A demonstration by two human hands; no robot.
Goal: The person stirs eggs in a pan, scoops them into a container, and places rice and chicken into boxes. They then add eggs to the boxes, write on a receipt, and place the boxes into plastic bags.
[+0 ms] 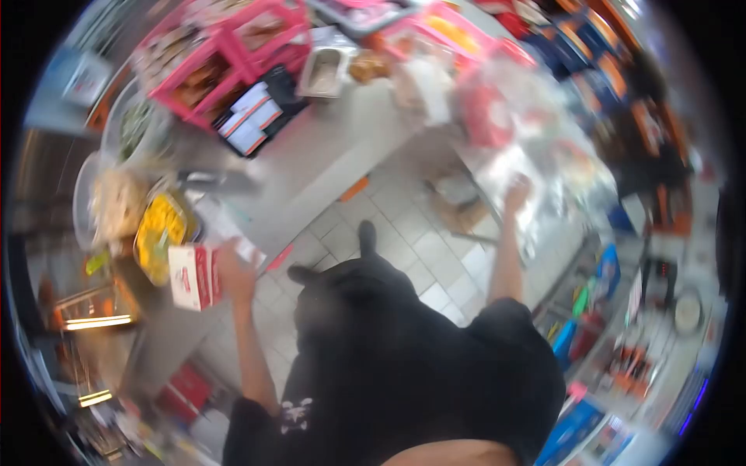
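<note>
My left hand (238, 268) is closed on the side of a small red-and-white cardboard box (194, 276), held over the left end of the metal counter. Just beyond that box stands a clear tub of yellow food (162, 225), with a larger tub of pale food (116, 203) behind it. On the other side, my right arm is stretched out, and my right hand (517, 193) is at a white plastic bag (497, 172) among other clear bags. Motion smears its fingers, so I cannot tell whether they grip the bag.
A knife (216, 182) lies on the counter (326, 155). Along its back are pink crates (203, 81), a dark holder with white-and-orange cards (252, 120) and a metal pan (325, 72). A cardboard box (458, 208) is low on the right, above the tiled floor (396, 233).
</note>
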